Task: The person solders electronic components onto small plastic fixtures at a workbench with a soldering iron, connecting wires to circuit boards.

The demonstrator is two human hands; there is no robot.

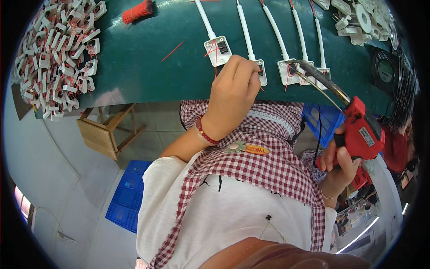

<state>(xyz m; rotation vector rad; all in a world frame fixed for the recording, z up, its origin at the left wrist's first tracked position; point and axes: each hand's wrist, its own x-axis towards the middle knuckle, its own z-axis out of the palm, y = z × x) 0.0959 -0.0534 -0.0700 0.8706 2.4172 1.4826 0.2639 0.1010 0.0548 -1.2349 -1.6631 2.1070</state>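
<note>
My right hand [340,163] grips a red soldering gun [363,130] by its handle. Its long metal tip and a thin feed tube [320,89] reach left over a white switch housing [286,77], near the red wires in it. My left hand [235,92] is closed, fingertips together at another white switch housing [261,80] with a black switch inside; whatever they pinch is hidden. To its left lies a similar housing [212,56] with red wires sticking out. A white cable [244,31] runs away from each housing in the row; the ones furthest right partly overlap.
On the green table [148,71], a big pile of wired white housings [58,58] fills the left. A red wire bundle [137,12] and one loose red wire [172,51] lie nearby. White plastic parts [365,20] and a black fan [385,69] stand right. A wooden stool [105,132] is below.
</note>
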